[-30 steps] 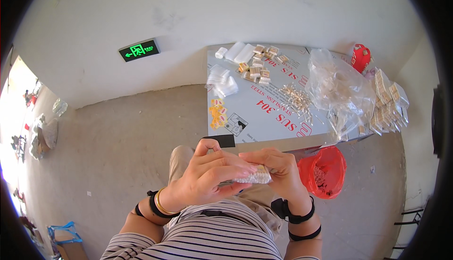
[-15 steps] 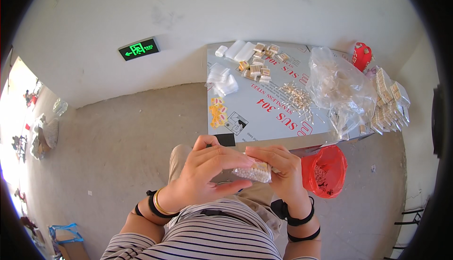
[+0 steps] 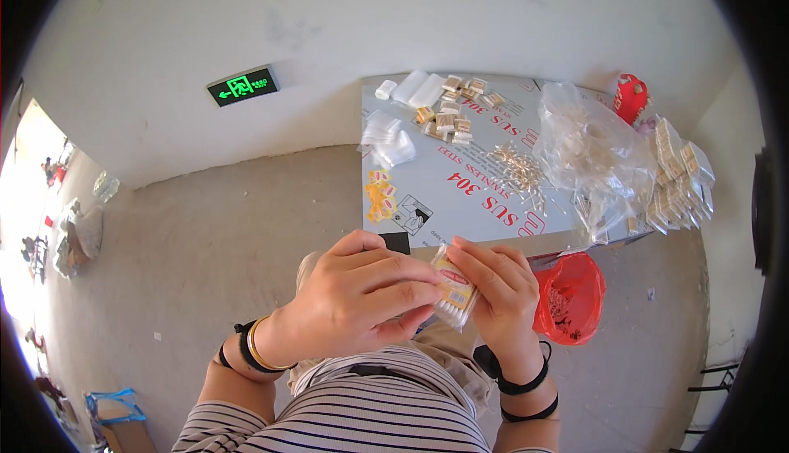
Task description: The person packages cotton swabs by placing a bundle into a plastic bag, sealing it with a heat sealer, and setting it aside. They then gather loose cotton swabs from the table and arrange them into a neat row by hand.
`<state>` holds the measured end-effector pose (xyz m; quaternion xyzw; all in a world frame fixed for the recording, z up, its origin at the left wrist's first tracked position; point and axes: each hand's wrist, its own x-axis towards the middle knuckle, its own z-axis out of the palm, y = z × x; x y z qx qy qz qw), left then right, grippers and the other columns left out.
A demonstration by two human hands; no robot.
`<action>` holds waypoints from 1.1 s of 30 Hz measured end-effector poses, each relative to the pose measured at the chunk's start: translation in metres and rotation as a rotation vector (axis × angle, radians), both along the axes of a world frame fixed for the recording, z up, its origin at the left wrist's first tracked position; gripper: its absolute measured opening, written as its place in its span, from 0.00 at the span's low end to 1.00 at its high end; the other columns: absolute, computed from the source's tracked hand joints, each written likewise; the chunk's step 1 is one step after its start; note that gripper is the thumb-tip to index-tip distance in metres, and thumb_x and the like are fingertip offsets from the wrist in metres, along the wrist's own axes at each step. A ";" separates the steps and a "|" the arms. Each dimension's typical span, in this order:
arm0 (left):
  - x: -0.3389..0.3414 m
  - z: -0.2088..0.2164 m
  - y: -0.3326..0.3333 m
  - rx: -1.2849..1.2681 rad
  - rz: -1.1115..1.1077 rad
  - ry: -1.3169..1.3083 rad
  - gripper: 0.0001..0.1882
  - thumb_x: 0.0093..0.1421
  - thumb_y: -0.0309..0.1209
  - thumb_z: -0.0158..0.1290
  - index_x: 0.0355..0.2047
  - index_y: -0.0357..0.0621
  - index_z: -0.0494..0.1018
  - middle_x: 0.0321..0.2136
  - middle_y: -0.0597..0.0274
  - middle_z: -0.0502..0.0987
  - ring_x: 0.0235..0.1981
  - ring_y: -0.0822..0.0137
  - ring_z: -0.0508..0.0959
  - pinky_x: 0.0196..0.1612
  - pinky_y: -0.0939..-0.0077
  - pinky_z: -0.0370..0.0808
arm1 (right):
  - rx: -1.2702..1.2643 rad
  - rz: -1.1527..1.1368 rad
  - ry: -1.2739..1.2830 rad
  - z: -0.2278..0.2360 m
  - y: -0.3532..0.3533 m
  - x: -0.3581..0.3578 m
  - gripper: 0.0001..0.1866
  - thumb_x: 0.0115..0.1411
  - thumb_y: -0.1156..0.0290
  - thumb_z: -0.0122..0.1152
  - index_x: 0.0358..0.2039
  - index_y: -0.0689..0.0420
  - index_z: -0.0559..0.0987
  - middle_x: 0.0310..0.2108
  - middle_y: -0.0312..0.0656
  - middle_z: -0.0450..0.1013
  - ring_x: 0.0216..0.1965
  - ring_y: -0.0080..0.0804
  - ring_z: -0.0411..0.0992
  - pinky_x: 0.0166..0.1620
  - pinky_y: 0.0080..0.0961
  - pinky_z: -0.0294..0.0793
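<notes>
In front of my waist is a small clear packet of cotton swabs (image 3: 454, 295), its yellow label turned up and the white swab tips showing at the lower end. My right hand (image 3: 507, 301) grips it from the right, fingers along the upper side. From the left, my left hand (image 3: 349, 293) closes its fingertips on the packet's left edge, with the thumb below. Beyond the hands, loose cotton swabs (image 3: 519, 175) lie heaped on the table (image 3: 452, 206). Yellow label cards (image 3: 380, 197) rest at the table's left edge, below a stack of clear plastic bags (image 3: 388, 139).
Several filled swab packets (image 3: 448, 120) lie at the table's back. To the right are a large clear bag (image 3: 588, 145), piled swab packs (image 3: 680, 175) and a red bag (image 3: 631, 98). A red-lined bin (image 3: 575, 301) stands on the floor by the table's front edge.
The packet has turned from lying edge-on to a steeper angle, so its label now faces up. My left fingertips have shifted onto its left edge.
</notes>
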<state>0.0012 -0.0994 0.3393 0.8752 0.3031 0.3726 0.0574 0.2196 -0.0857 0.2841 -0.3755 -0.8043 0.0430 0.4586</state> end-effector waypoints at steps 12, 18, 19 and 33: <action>0.005 0.013 -0.006 0.170 0.003 0.203 0.13 0.47 0.25 0.67 0.35 0.42 0.79 0.41 0.63 0.81 0.37 0.70 0.83 0.36 0.76 0.77 | 0.133 -0.081 -0.093 0.010 -0.001 0.003 0.24 0.43 0.79 0.66 0.45 0.56 0.83 0.44 0.39 0.80 0.36 0.30 0.79 0.45 0.28 0.76; 0.007 0.012 0.000 0.187 0.008 0.207 0.14 0.47 0.22 0.65 0.35 0.38 0.78 0.40 0.61 0.80 0.27 0.69 0.80 0.31 0.76 0.79 | 0.078 -0.104 -0.054 0.005 -0.002 0.001 0.22 0.44 0.80 0.66 0.43 0.55 0.84 0.42 0.38 0.81 0.36 0.32 0.78 0.43 0.28 0.77; 0.007 0.011 0.001 0.189 0.021 0.209 0.14 0.46 0.22 0.65 0.35 0.38 0.78 0.39 0.62 0.80 0.25 0.69 0.79 0.29 0.77 0.78 | 0.041 -0.092 -0.043 0.006 -0.002 0.001 0.21 0.45 0.80 0.66 0.42 0.55 0.84 0.42 0.38 0.81 0.36 0.33 0.78 0.42 0.28 0.77; 0.003 0.009 0.012 -0.198 -0.087 0.075 0.15 0.47 0.26 0.68 0.36 0.49 0.78 0.37 0.70 0.83 0.32 0.68 0.82 0.33 0.75 0.76 | -0.287 0.107 0.106 0.000 -0.007 0.007 0.20 0.44 0.81 0.66 0.41 0.55 0.84 0.37 0.39 0.82 0.35 0.37 0.79 0.43 0.31 0.76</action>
